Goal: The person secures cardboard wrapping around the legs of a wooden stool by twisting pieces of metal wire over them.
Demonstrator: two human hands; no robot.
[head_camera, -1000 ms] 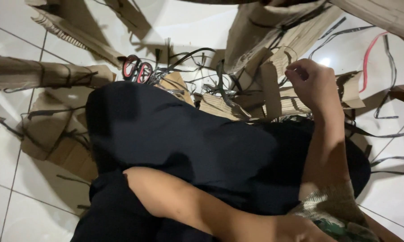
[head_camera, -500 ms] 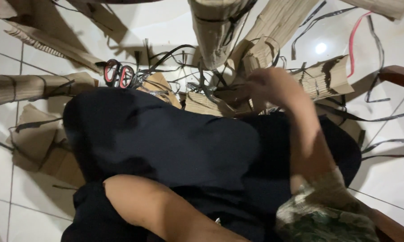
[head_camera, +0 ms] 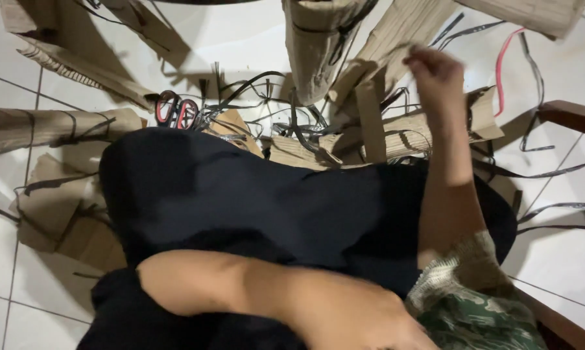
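The right hand (head_camera: 435, 72) is reaching forward over the lap with its fingers pinched closed on the upper end of a flat strip of brown corrugated cardboard (head_camera: 371, 120), which is standing nearly upright among the scraps. The left hand is lying out of view below the frame's lower edge; only its bare forearm (head_camera: 240, 291) is crossing the lap, so whether it is open or closed cannot be told. A smooth black cloth garment (head_camera: 260, 194) is covering the knees. Ahead of it, ribbed cardboard pieces (head_camera: 403, 133) are lying heaped with a tangle of thin black plastic straps (head_camera: 266, 110). A rolled cardboard bundle bound with a black strap (head_camera: 315, 45) is leaning just beyond the heap. Red-handled scissors (head_camera: 176, 110) are resting at the left edge of the tangle. A glossy white tiled floor (head_camera: 240, 39) is carrying everything, with a thin red strap (head_camera: 503, 65) trailing at upper right.
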